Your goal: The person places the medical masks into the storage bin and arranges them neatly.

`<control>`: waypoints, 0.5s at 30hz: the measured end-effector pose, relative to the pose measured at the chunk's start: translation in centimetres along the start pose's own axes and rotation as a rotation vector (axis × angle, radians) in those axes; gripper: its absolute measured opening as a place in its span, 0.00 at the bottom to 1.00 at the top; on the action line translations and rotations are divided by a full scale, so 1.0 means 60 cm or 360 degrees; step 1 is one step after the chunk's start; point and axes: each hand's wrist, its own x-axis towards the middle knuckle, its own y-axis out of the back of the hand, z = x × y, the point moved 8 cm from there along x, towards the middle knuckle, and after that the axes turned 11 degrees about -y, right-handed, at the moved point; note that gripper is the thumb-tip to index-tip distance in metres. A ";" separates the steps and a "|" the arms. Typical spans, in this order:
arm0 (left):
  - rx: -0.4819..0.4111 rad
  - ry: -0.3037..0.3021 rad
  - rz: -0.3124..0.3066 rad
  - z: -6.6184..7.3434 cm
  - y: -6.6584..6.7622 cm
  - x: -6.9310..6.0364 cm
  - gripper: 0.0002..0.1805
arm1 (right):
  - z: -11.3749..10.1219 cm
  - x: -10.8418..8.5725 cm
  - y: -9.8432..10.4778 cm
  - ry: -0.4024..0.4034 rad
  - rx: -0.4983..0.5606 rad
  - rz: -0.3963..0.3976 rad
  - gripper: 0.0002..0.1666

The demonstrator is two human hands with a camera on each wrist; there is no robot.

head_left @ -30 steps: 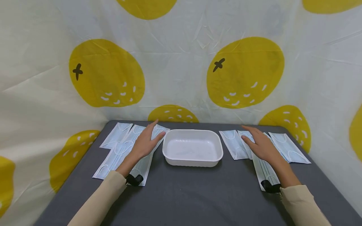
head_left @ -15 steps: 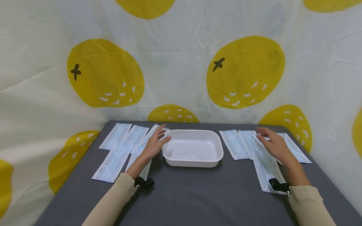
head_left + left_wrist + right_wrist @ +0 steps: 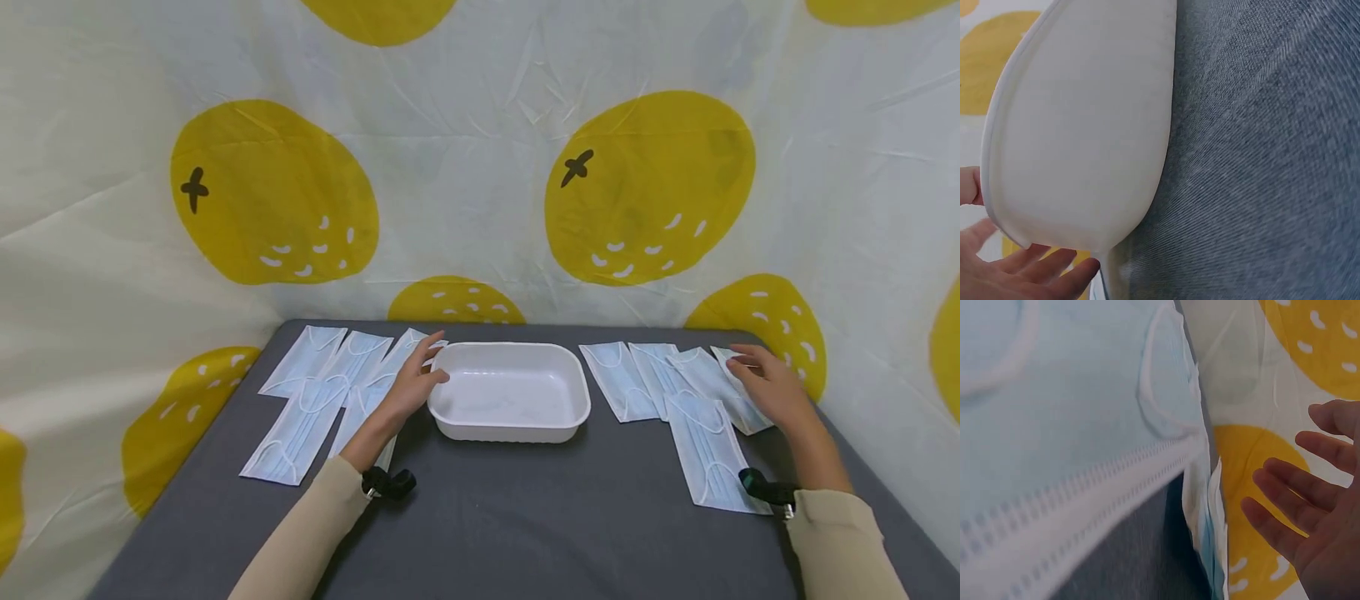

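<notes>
A white rectangular tray point(image 3: 510, 434) stands mid-table in the head view, with its bare floor showing. My left hand point(image 3: 411, 385) is at the tray's left end, thumb close to the rim and fingers spread. In the left wrist view the fingers point(image 3: 1054, 265) lie beside the tray's end wall; whether they touch it I cannot tell. My right hand point(image 3: 772, 387) hovers over the far-right mask, partly hiding it. Its fingers point(image 3: 1294, 484) are loosely spread and hold nothing in the right wrist view. Pale blue face masks point(image 3: 718, 454) with white ear loops lie on the right.
Several more face masks point(image 3: 296, 432) lie overlapping to the left of the tray. The dark grey tabletop point(image 3: 525, 525) ends at a white curtain point(image 3: 465, 183) with yellow fruit prints, which hangs behind and around it.
My right hand has moved right across the masks to the far-right one. My left hand has shifted right from over the left masks to the tray's left end. Tray and masks have stayed put.
</notes>
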 end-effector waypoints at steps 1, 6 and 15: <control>-0.0009 -0.0006 -0.0005 -0.001 -0.001 0.000 0.40 | 0.007 0.001 0.004 -0.0016 0.0009 0.0013 0.38; -0.0031 -0.0041 -0.0064 -0.007 -0.004 -0.003 0.41 | 0.045 0.002 0.023 -0.0119 -0.0004 0.0070 0.39; -0.0045 -0.0068 -0.0143 -0.012 -0.006 -0.007 0.42 | 0.114 0.000 0.047 -0.0316 -0.0071 0.0121 0.39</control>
